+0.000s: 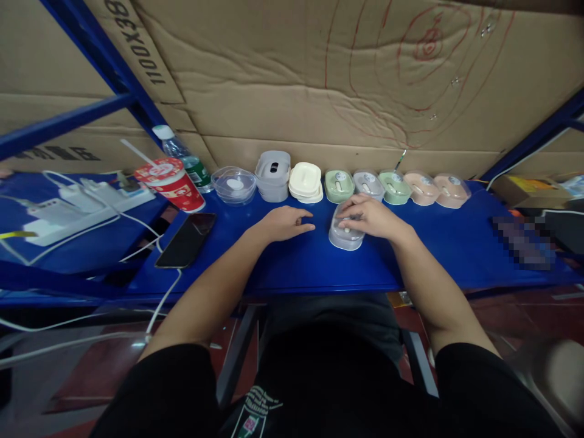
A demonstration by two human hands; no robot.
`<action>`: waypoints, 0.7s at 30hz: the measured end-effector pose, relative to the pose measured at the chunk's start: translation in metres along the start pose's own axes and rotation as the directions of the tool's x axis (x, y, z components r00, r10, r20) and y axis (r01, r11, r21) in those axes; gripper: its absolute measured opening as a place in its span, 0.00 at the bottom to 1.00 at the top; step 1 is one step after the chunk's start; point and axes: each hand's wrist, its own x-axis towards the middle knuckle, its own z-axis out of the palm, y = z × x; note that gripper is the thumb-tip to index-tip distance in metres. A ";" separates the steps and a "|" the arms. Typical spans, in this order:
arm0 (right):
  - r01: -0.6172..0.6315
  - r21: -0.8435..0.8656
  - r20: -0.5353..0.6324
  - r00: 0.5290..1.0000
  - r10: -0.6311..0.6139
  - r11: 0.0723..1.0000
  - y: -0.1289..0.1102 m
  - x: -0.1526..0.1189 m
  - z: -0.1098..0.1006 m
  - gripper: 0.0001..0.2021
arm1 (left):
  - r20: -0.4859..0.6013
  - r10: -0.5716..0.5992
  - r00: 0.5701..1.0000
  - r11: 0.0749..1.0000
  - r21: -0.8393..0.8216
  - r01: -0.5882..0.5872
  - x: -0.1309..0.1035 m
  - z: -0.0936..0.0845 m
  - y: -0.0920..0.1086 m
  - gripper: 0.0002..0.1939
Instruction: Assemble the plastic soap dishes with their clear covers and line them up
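A grey container [345, 241] with a clear lid sits near the middle of the blue table. My right hand [373, 216] reaches over it from the right, fingers curled down on its lid. To the left, my left hand [286, 223] hovers with thumb and fingers apart, and nothing is between them. Behind both hands runs a row: a green container [339, 193], a grey one [369, 193], another green one [396, 199], and two pink ones, the nearer to the middle being a pink container [420, 196]. Left of these stand stacked cream lids [306, 182], stacked grey tubs [272, 185] and clear lids [233, 193].
A red paper cup [176, 187] with a straw and a water bottle [194, 167] stand at the left, with a phone [187, 240] in front. White cables run from a power strip [91, 207]. Cardboard [255, 91] walls the back.
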 end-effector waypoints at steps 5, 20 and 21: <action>-0.237 -0.178 -0.181 0.962 0.205 0.955 0.002 -0.011 -0.019 0.22 | -0.009 -0.034 0.999 0.999 -0.005 0.034 -0.001 -0.004 0.000 0.31; -0.234 -0.379 0.207 0.922 0.328 0.895 -0.040 0.002 0.013 0.20 | -0.286 -0.189 0.939 0.981 -0.104 0.166 0.018 0.004 -0.030 0.44; -0.297 -0.435 0.191 0.892 0.409 0.850 -0.037 0.000 0.009 0.21 | -0.276 -0.178 0.945 0.982 -0.112 0.152 0.019 0.005 -0.032 0.44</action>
